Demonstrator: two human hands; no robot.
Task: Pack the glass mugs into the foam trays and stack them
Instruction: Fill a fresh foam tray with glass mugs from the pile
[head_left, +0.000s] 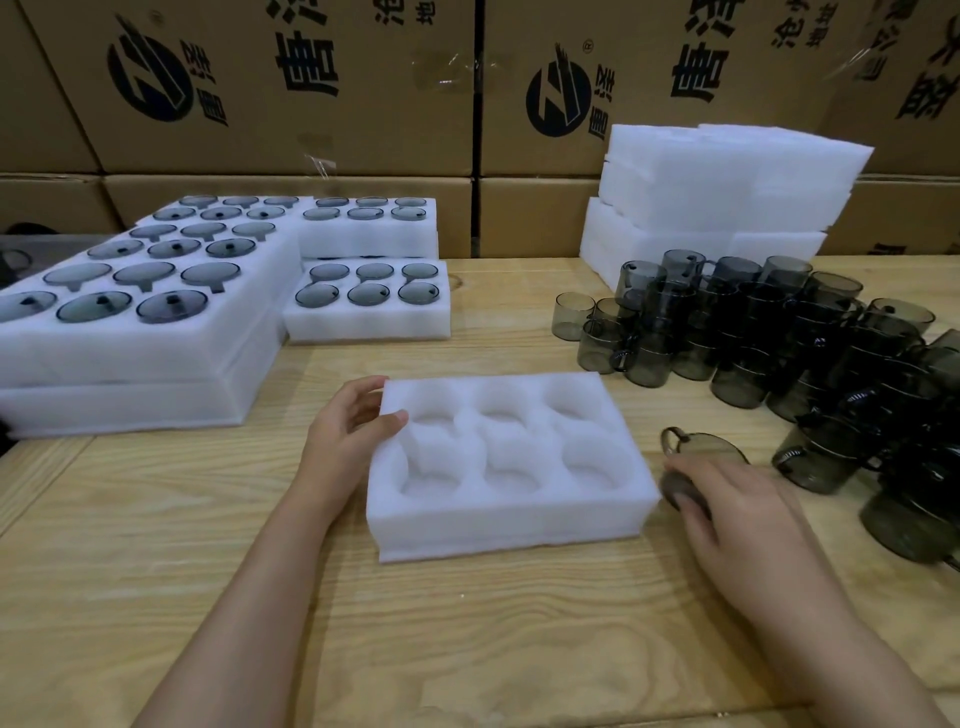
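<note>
right hand (727, 499) is curled over a smoky grey glass mug (701, 448), which is gripped from above and held tilted just right of the white six-pocket foam tray (498, 525) on the pale wooden table (156, 545). left hand (347, 434) is closed on the tray's far left corner, thumb on top. loose grey glass mugs (779, 338) are heaped further right. filled white foam trays (156, 332) are stacked far left, plain white foam blocks (727, 182) far right. printed brown cardboard boxes (291, 88) are ranged behind.

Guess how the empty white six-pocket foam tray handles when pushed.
Probably light: the white foam tray looks airy, so may skid on the wooden table; the left hand grips its corner. Thick walls suggest it won't flop, but pressing may dent it.
</note>
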